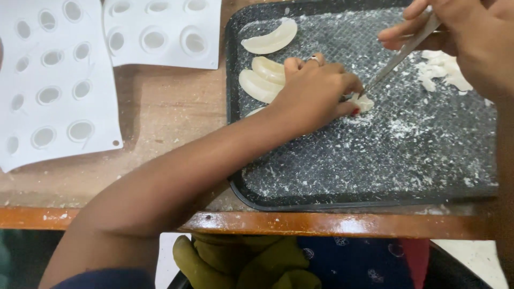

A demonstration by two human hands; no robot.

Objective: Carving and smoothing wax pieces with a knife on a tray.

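Note:
My left hand [316,91] rests on a dark speckled tray [375,171] and pinches a small white wax-like piece [365,103] against it. My right hand [455,27] holds a thin metal blade [399,56] whose tip touches that piece. Three pale crescent-shaped pieces [270,38] lie at the tray's far left, two of them just beside my left hand. White shavings [441,69] are heaped at the tray's right, under my right hand.
Two white silicone moulds with oval cavities [53,80] [160,32] lie on the wooden table [160,112] left of the tray. The table's front edge [321,225] runs below the tray. Green cloth [241,262] sits below it.

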